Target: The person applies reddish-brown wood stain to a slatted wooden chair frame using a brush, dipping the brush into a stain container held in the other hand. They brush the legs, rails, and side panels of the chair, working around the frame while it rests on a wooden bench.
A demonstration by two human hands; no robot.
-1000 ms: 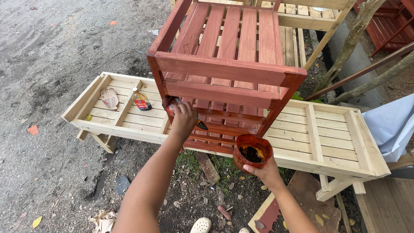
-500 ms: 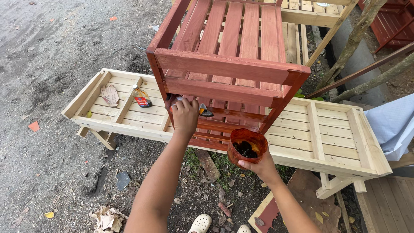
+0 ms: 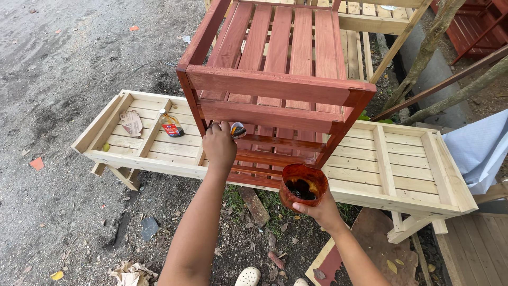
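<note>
Landmark = red-stained slatted frame (image 3: pixel 275 85), sitting atop a long unpainted wooden rack (image 3: pixel 391 164).

L hand (image 3: pixel 219 145): closed in a fist round a small brush (image 3: pixel 237 130), bristle end pressed to the frame's lower front rail, just below its broad front crosspiece. Grip tight, fingers fully curled.

R hand (image 3: pixel 320 212): below and in front of the frame's right corner, fingers wrapped partway round a stain-smeared cup (image 3: pixel 302 184), holding it from under/behind. Dark liquid inside; cup upright, clear of the wood.

Step in hand, by judgement: brushing stain onto lower rails; upper slats and crosspiece look already coated. The raw rack under it is unstained. Next stroke likely calls for running along the rail w/o dripping on the pale rack, then a reload from the cup.

Left of the frame, on the rack: small bottle (image 3: pixel 170 124) and a crumpled paper scrap (image 3: pixel 130 122). Below the frame: dirt, grass, wood offcuts.
</note>
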